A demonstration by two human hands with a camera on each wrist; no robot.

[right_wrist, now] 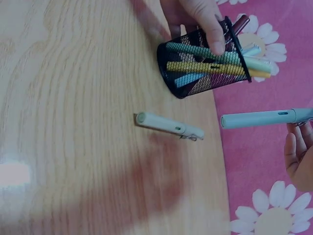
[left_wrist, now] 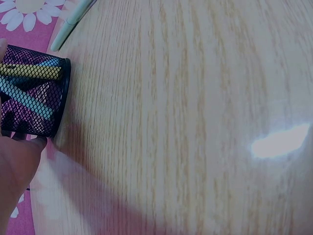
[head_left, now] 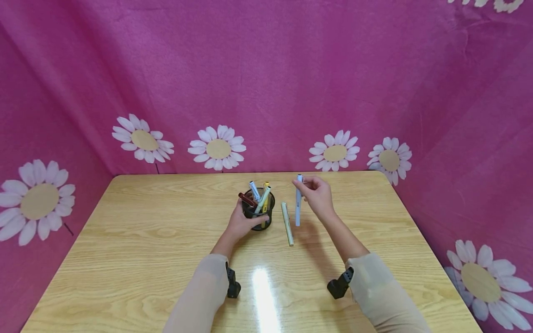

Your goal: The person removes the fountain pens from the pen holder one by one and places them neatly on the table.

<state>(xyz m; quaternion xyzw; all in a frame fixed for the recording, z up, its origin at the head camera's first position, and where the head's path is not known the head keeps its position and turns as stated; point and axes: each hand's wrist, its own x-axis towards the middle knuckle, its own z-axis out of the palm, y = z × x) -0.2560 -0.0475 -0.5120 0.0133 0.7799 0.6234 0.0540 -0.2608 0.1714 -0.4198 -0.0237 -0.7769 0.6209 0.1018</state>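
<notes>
My left hand (head_left: 242, 222) grips a black mesh pen cup (right_wrist: 171, 83) around its side, with the thumb across the front. Inside the cup stand several pens: a dark red pen (head_left: 247, 200), a light blue pen (head_left: 254, 190), a yellow pen (right_wrist: 195, 67) and a pale green pen (head_left: 263, 199). To the right, my right hand (head_left: 319, 196) pinches another light blue pen (head_left: 298, 203) near its capped top, holding it upright with the lower end downward. Between the cup and that pen, a pale green pen (head_left: 287, 224) lies on the table.
The wooden table (head_left: 145, 259) reaches back to a pink cloth (head_left: 266, 83) printed with white daisies, which also hangs along both sides. A bright glare patch (head_left: 264, 296) shows on the tabletop near the front. Each wrist wears a small black camera (head_left: 340, 284).
</notes>
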